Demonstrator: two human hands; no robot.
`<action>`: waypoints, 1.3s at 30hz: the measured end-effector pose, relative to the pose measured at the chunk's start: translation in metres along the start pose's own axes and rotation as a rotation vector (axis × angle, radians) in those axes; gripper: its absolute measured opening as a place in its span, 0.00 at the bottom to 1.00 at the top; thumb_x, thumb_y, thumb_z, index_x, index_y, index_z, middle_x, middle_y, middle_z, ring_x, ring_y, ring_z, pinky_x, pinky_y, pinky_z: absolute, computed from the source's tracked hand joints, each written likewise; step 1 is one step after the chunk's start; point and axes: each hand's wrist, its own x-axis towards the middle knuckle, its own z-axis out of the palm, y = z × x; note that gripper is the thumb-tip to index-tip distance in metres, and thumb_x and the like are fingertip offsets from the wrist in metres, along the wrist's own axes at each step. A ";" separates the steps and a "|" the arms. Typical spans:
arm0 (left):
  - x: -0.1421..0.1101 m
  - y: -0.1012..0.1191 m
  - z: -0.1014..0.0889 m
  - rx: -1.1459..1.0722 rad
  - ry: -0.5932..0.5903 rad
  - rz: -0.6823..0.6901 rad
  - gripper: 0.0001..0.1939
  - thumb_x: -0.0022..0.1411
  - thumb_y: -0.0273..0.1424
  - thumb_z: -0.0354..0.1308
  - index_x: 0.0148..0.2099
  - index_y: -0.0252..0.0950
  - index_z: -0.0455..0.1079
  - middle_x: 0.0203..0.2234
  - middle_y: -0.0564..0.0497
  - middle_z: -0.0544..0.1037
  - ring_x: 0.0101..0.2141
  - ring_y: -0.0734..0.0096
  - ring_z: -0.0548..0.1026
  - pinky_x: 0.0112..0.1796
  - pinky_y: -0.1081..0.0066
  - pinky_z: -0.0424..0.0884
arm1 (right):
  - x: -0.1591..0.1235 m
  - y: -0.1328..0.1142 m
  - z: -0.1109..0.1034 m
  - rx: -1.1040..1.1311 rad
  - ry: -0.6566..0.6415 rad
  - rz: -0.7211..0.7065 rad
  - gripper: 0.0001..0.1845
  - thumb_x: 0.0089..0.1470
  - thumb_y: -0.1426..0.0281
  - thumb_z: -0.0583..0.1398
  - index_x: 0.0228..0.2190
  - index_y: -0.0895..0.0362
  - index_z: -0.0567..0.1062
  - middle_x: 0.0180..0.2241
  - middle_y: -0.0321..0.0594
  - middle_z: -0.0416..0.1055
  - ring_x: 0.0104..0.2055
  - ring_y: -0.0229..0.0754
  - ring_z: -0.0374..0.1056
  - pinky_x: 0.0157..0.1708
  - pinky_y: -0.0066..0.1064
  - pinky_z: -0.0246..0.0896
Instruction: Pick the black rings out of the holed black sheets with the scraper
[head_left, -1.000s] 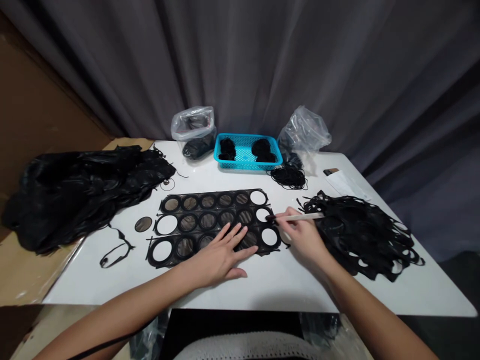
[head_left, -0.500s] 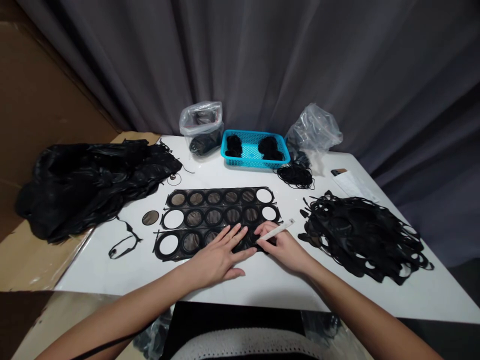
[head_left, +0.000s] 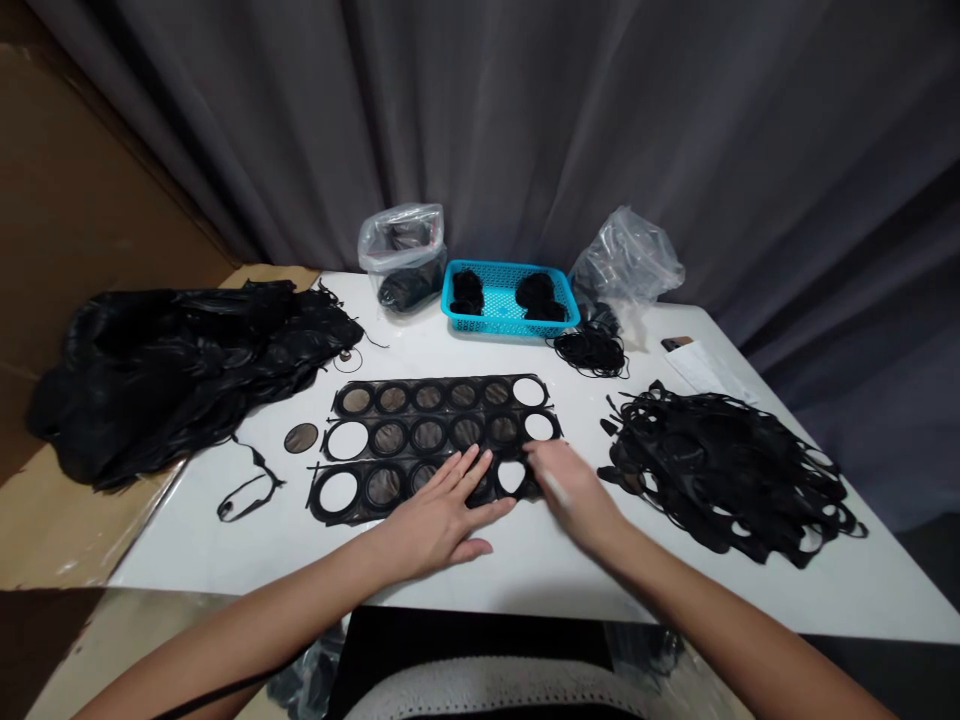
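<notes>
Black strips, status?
Left hand spread flat on the black strips, hiding part of the nearest row. Right hand at that row's right end, grip blurred. Blue basket beyond, not blocking.

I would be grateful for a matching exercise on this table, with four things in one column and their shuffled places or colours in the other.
A. Left hand
B. Basket
C. Loose disc
D. Paper

1. Turquoise, with black bundles inside
2. White, just behind the right-hand black pile
3. Fingers spread on the black sheet
4. Flat on the table, left of the black sheet

Pairs: A-3, B-1, C-4, D-2
</notes>
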 end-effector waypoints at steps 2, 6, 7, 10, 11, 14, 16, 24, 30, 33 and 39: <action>0.001 0.001 -0.004 0.015 -0.011 0.003 0.32 0.65 0.46 0.59 0.68 0.48 0.58 0.72 0.43 0.40 0.68 0.41 0.44 0.63 0.48 0.51 | 0.015 0.012 -0.017 0.006 0.131 0.143 0.09 0.63 0.68 0.51 0.37 0.52 0.71 0.39 0.46 0.75 0.40 0.49 0.70 0.43 0.42 0.66; 0.014 -0.001 -0.016 0.057 -0.015 -0.036 0.32 0.66 0.52 0.53 0.67 0.47 0.59 0.67 0.41 0.59 0.65 0.45 0.58 0.61 0.48 0.56 | 0.046 0.023 -0.033 0.015 0.185 0.213 0.09 0.64 0.64 0.52 0.36 0.52 0.71 0.39 0.42 0.76 0.34 0.45 0.70 0.37 0.36 0.63; 0.019 -0.003 -0.018 0.073 0.001 -0.071 0.31 0.67 0.51 0.52 0.67 0.46 0.59 0.65 0.40 0.62 0.64 0.48 0.61 0.61 0.50 0.57 | 0.051 0.023 -0.031 0.046 0.148 0.190 0.09 0.64 0.64 0.53 0.36 0.53 0.71 0.38 0.41 0.76 0.34 0.45 0.70 0.37 0.35 0.63; 0.032 -0.015 -0.018 0.132 0.056 -0.144 0.28 0.69 0.45 0.54 0.66 0.41 0.61 0.65 0.38 0.61 0.64 0.51 0.60 0.62 0.52 0.57 | 0.062 0.020 -0.014 0.174 -0.022 0.115 0.09 0.63 0.64 0.53 0.36 0.53 0.71 0.37 0.40 0.76 0.38 0.45 0.71 0.41 0.35 0.63; 0.035 -0.020 -0.016 0.144 0.057 -0.144 0.28 0.68 0.44 0.56 0.66 0.40 0.61 0.66 0.38 0.59 0.66 0.50 0.57 0.62 0.51 0.56 | 0.063 0.019 -0.008 0.210 -0.075 0.104 0.08 0.62 0.65 0.54 0.35 0.53 0.72 0.38 0.39 0.75 0.40 0.44 0.71 0.42 0.35 0.63; 0.035 -0.029 -0.008 0.132 0.026 -0.127 0.29 0.67 0.42 0.57 0.67 0.42 0.60 0.68 0.38 0.55 0.67 0.47 0.53 0.63 0.49 0.55 | 0.066 0.017 0.002 0.272 -0.175 0.113 0.07 0.61 0.66 0.55 0.33 0.54 0.71 0.39 0.39 0.74 0.42 0.44 0.70 0.44 0.36 0.62; 0.033 -0.032 -0.004 0.111 0.016 -0.126 0.29 0.67 0.42 0.58 0.67 0.43 0.60 0.68 0.38 0.54 0.67 0.47 0.53 0.62 0.48 0.55 | 0.067 0.017 0.004 0.297 -0.185 0.116 0.06 0.59 0.66 0.56 0.31 0.54 0.70 0.39 0.40 0.73 0.42 0.44 0.69 0.46 0.37 0.61; 0.031 -0.033 0.000 0.075 0.030 -0.129 0.30 0.66 0.41 0.59 0.67 0.45 0.60 0.69 0.39 0.51 0.68 0.46 0.51 0.63 0.48 0.53 | 0.068 0.018 0.006 0.303 -0.177 0.098 0.07 0.58 0.69 0.57 0.28 0.54 0.67 0.39 0.40 0.70 0.44 0.44 0.68 0.48 0.38 0.60; 0.030 -0.034 0.004 0.069 0.048 -0.130 0.29 0.67 0.41 0.58 0.67 0.46 0.60 0.70 0.42 0.48 0.68 0.48 0.48 0.64 0.48 0.51 | 0.062 0.016 0.010 0.197 -0.146 0.021 0.09 0.60 0.71 0.56 0.27 0.54 0.66 0.40 0.42 0.69 0.44 0.45 0.67 0.47 0.40 0.62; 0.030 -0.034 0.005 0.061 0.057 -0.133 0.29 0.67 0.41 0.59 0.67 0.46 0.59 0.71 0.42 0.46 0.68 0.47 0.47 0.64 0.48 0.52 | 0.052 0.011 0.020 0.033 -0.100 -0.064 0.07 0.63 0.73 0.53 0.32 0.55 0.68 0.43 0.47 0.70 0.46 0.49 0.66 0.49 0.44 0.62; 0.027 -0.031 0.004 0.081 0.065 -0.135 0.28 0.68 0.40 0.57 0.67 0.47 0.59 0.71 0.40 0.45 0.68 0.43 0.47 0.63 0.47 0.53 | 0.057 0.030 0.013 -0.118 0.031 -0.086 0.12 0.64 0.74 0.49 0.36 0.55 0.71 0.38 0.48 0.73 0.42 0.51 0.68 0.44 0.43 0.65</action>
